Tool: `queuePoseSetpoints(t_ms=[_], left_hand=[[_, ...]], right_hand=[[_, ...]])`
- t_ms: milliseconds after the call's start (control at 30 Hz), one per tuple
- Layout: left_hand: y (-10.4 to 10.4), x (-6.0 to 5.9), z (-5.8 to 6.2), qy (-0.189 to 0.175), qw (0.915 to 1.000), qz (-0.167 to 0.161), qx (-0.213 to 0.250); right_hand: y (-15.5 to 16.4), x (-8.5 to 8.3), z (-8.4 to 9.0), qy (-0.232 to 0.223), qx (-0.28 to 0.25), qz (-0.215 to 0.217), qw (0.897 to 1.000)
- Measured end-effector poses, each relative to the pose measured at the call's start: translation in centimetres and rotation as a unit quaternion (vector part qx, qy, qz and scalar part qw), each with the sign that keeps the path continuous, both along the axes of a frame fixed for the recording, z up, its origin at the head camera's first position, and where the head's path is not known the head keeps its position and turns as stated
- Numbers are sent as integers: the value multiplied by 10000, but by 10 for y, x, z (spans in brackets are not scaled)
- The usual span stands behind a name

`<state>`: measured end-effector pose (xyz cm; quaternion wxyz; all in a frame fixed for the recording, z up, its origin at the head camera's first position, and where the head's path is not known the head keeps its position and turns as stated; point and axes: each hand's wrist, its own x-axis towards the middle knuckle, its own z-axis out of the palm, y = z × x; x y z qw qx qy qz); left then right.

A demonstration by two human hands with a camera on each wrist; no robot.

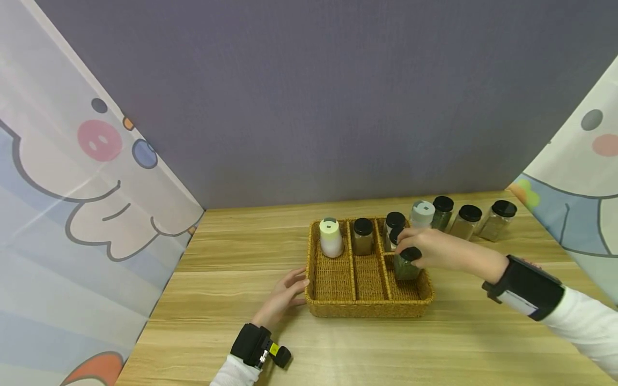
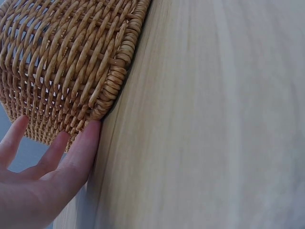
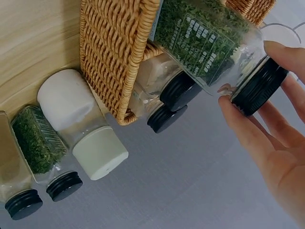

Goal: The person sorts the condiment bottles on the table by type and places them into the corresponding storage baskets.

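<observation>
From the head view, the wicker basket (image 1: 369, 308) sits near the middle of the tabletop, a bit toward the back edge. The right hand (image 1: 429, 247) is curled round the black cap of a green herb jar (image 1: 405, 266) standing in the basket's right-hand section. The left hand (image 1: 285, 292) lies with relaxed fingers against the basket's left wall. Inside there's also a white bottle (image 1: 331, 237) and a brown spice jar (image 1: 362, 236). 4 more containers line up behind the basket's back right corner.

Left wrist view: straight fingers (image 2: 78, 152) touch the basket's woven wall (image 2: 71, 62) right where it meets the tabletop (image 2: 214, 119).

Right wrist view: fingertips (image 3: 238, 119) pinch the herb jar's black cap (image 3: 259, 86); the jar (image 3: 202, 33) is inside the basket rim (image 3: 116, 57). A white-capped bottle (image 3: 81, 124) stands just outside that rim.
</observation>
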<state>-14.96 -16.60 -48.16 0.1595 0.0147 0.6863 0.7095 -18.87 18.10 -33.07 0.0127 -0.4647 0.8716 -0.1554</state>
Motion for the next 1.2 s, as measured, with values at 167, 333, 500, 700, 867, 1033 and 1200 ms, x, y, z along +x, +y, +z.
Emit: queuePoseSetpoints(t_ms=[167,333,500,700,867,1033,1200], left_hand=[[0,-1,1,8,10000,-29,56],[0,0,1,18,9999,-37,94],[0,-1,0,45,10000,-44,-5],[0,0,2,112,9998,-103,-110],[0,0,1,68,9999,-75,-33],[-1,-1,-2,35,9999,-86,48],[-1,-3,-2,27,9998,-127,164]], right_hand=[[0,-1,-3,-126,-17,-9,9999],[-1,-2,-8,-141,-22,-32,9999],[-1,-3,-14,-96,26,-74,9999],[-2,-3,-17,-110,58,-111,9999],[-1,-4,-20,-167,126,-141,9997],[-1,-5,-22,-209,175,-161,9995],[-3,-4,-23,-242,173,-157,9994]])
